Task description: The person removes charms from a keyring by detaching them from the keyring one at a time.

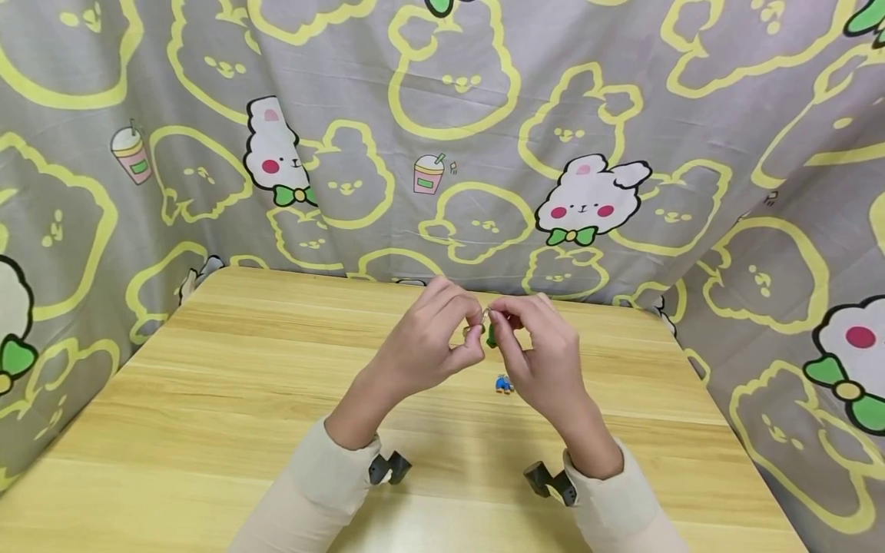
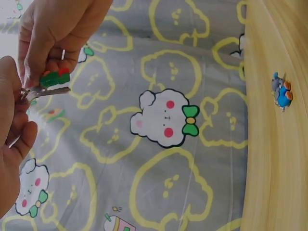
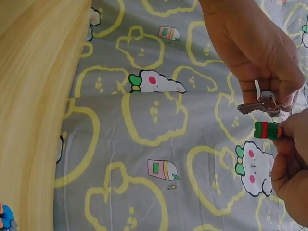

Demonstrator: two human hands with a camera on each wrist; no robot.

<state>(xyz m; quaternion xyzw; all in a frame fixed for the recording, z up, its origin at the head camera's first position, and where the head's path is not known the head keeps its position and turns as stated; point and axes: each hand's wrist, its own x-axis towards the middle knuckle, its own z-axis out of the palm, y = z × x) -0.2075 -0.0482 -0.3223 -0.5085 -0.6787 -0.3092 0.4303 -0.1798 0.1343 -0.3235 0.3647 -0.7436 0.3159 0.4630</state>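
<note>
Over the table my two hands meet at a small metal key ring (image 1: 486, 316). My left hand (image 1: 432, 334) pinches the ring between thumb and fingertips, with a silver key (image 3: 252, 108) hanging beside those fingers. My right hand (image 1: 542, 346) pinches the ring from the other side. A small green and red charm (image 3: 267, 130) sticks out at the right fingertips. It also shows under the right hand in the left wrist view. Fingers hide part of the ring. On the tabletop below lies a small blue and grey figure with orange feet (image 1: 504, 384).
The light wood table (image 1: 228, 384) reaches back to a grey curtain (image 1: 359, 92) with yellow outlines and white rabbit prints. More curtain hangs along both sides. A black device (image 1: 390, 468) is fixed at the left cuff, another black device (image 1: 551, 483) at the right cuff.
</note>
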